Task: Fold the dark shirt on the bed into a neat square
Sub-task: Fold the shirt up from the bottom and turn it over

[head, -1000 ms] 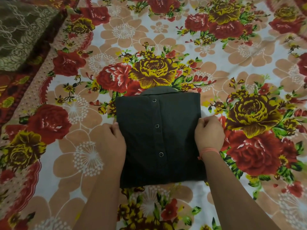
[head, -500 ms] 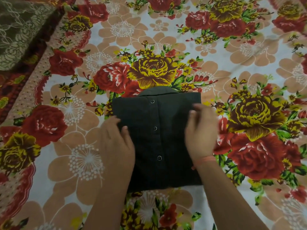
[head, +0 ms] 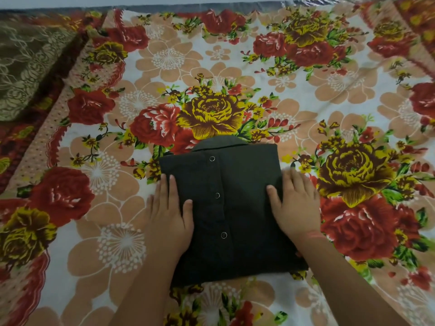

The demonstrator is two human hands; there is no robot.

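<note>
Dark shirt (head: 235, 208): folded to a near-square block, lies flat on the bedsheet (head: 353, 74) just below the big yellow rose (head: 211, 116) printed at its middle. Shows a curved collar (head: 221, 142) poking out of the edge nearest the rose, almost touching its lower petals. Carries three round metal snaps (head: 217, 195) in a line running straight down away from the rose. Looks matte, charcoal to black, finely woven, with crisp side edges and a slightly slanted near edge.

Left hand (head: 170, 215): below and left of the rose, fingers straight and together, pressing flat on the shirt's side edge. Right hand (head: 294, 205): below and right of the rose, palm down, fingers likewise straight, resting on the opposite edge.

Bedsheet: thin, smooth cotton-like cloth, crowded with red, yellow and peach flowers. Up and far left of the rose, an olive lace-patterned cloth (head: 28, 62).
</note>
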